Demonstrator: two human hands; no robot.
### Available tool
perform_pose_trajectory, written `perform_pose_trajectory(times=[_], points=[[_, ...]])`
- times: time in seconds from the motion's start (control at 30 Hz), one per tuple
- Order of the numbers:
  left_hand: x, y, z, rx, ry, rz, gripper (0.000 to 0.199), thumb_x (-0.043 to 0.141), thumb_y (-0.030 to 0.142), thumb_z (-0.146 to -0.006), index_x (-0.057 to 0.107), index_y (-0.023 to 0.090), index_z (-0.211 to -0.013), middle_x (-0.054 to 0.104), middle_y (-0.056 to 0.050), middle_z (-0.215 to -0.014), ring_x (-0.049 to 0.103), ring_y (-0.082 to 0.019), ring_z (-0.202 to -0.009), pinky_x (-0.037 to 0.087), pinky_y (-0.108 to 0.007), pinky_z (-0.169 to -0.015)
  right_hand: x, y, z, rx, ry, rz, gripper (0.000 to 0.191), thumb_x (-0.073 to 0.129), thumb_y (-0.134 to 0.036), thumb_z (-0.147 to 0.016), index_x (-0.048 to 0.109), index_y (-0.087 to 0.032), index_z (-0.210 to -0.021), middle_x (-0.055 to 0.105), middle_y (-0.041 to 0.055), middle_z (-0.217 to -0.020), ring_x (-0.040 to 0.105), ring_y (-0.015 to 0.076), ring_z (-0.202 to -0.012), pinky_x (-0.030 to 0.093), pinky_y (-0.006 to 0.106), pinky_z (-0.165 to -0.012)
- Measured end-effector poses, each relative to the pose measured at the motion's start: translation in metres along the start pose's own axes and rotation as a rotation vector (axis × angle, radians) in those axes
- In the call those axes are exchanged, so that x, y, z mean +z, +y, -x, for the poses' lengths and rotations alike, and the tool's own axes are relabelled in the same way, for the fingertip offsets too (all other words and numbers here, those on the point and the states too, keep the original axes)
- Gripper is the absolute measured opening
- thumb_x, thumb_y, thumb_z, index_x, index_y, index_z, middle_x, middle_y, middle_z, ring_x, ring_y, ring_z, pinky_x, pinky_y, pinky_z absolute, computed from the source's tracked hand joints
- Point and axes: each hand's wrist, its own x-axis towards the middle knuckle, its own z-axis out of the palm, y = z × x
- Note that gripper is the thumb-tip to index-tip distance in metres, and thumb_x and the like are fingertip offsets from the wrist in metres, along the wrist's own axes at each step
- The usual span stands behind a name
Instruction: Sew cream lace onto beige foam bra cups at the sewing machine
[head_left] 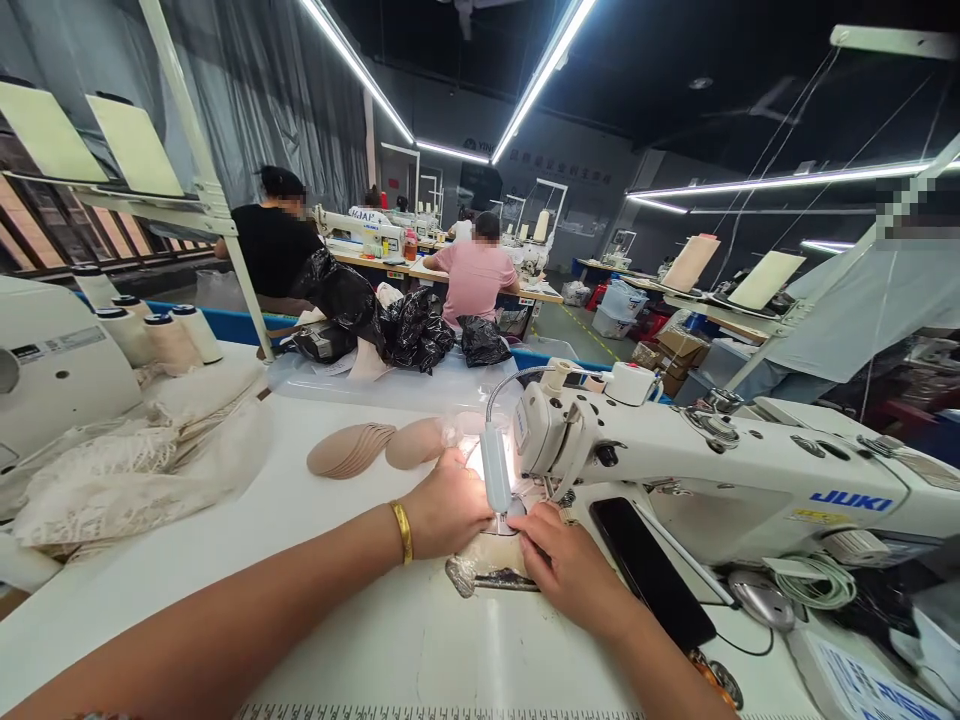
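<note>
My left hand (450, 507) is closed beside the needle area of a white sewing machine (660, 470), its fingertips under a small lit lamp (493, 465). What its fingers hold is lost in the glare. Opposite it, my right hand (566, 560) has bent fingers drawn together at the metal needle plate (504, 527); anything pinched there is too small to name. A fanned stack of beige oval fabric pieces (349, 452) lies left of my left hand. More beige oval pieces (415, 443) rest between that stack and the lamp.
A black phone (652, 575) lies under the machine arm, right of my right hand. White lace fabric (112, 470) and thread cones (161, 340) are at left. Black plastic bags (416, 330) sit beyond the table's far edge. Two people (478, 270) (274, 245) sit farther off.
</note>
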Motion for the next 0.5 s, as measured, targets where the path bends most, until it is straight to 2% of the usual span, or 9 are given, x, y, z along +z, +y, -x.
perform_pose_trajectory(times=[0.1,0.17,0.2,0.27,0.33,0.37,0.43,0.5], points=[[-0.007,-0.016,-0.017,-0.233,0.074,0.013,0.015,0.057,0.01,-0.088,0.068,0.02,-0.087,0.07,-0.009,-0.1,0.06,-0.028,-0.093,0.034,-0.048,-0.091,0.0,0.001,0.0,0.015,-0.012,0.015,0.031,0.04,-0.018,-0.102,0.067,-0.023,-0.116,0.066,0.0068,-0.09,0.061,0.026,-0.083,0.05,0.039,-0.07],[-0.01,-0.029,-0.031,-0.4,0.137,0.008,0.015,0.059,0.01,-0.086,0.07,0.018,-0.093,0.069,-0.014,-0.113,0.059,-0.034,-0.104,0.033,-0.051,-0.093,0.001,0.002,0.001,0.025,-0.008,0.026,0.03,0.04,-0.018,-0.102,0.067,-0.023,-0.115,0.066,0.0066,-0.09,0.061,0.0261,-0.082,0.049,0.038,-0.069],[-0.01,-0.036,-0.038,-0.453,0.15,0.011,0.013,0.061,0.011,-0.084,0.07,0.017,-0.091,0.07,-0.015,-0.109,0.06,-0.036,-0.103,0.034,-0.051,-0.091,0.002,0.003,0.001,0.025,-0.006,0.03,0.03,0.041,-0.019,-0.102,0.067,-0.023,-0.115,0.066,0.0067,-0.091,0.062,0.0262,-0.082,0.049,0.038,-0.068],[-0.009,-0.05,-0.05,-0.541,0.156,0.05,0.007,0.065,0.013,-0.08,0.067,0.018,-0.075,0.07,-0.01,-0.085,0.063,-0.032,-0.088,0.037,-0.046,-0.084,0.003,0.004,0.001,0.02,0.002,0.032,0.029,0.042,-0.019,-0.102,0.067,-0.023,-0.115,0.067,0.0068,-0.092,0.063,0.0264,-0.083,0.048,0.037,-0.068],[-0.011,-0.062,-0.059,-0.616,0.185,0.105,0.02,0.064,0.018,-0.083,0.061,0.019,-0.063,0.063,-0.002,-0.063,0.06,-0.024,-0.069,0.038,-0.039,-0.076,0.004,0.006,0.001,0.005,0.015,0.028,0.028,0.043,-0.019,-0.103,0.067,-0.024,-0.116,0.068,0.0067,-0.093,0.064,0.0262,-0.084,0.048,0.036,-0.068],[-0.015,-0.067,-0.061,-0.652,0.223,0.128,0.025,0.062,0.022,-0.087,0.059,0.019,-0.062,0.061,0.0,-0.059,0.059,-0.022,-0.063,0.039,-0.037,-0.072,0.004,0.006,0.001,-0.002,0.023,0.024,0.027,0.043,-0.019,-0.103,0.067,-0.024,-0.116,0.068,0.0066,-0.093,0.064,0.0259,-0.085,0.048,0.036,-0.069],[-0.029,-0.074,-0.06,-0.71,0.343,0.152,0.03,0.055,0.031,-0.095,0.06,0.02,-0.067,0.064,0.001,-0.063,0.061,-0.02,-0.063,0.042,-0.034,-0.068,0.003,0.006,0.001,-0.012,0.038,0.018,0.027,0.043,-0.018,-0.103,0.067,-0.024,-0.116,0.069,0.0063,-0.095,0.064,0.0244,-0.082,0.047,0.035,-0.069],[-0.049,-0.075,-0.052,-0.733,0.488,0.145,0.028,0.049,0.032,-0.098,0.062,0.021,-0.076,0.073,-0.003,-0.081,0.067,-0.022,-0.078,0.047,-0.034,-0.073,0.003,0.006,0.001,-0.018,0.048,0.009,0.028,0.044,-0.017,-0.102,0.067,-0.024,-0.114,0.069,0.0058,-0.095,0.062,0.0225,-0.077,0.046,0.035,-0.068]])
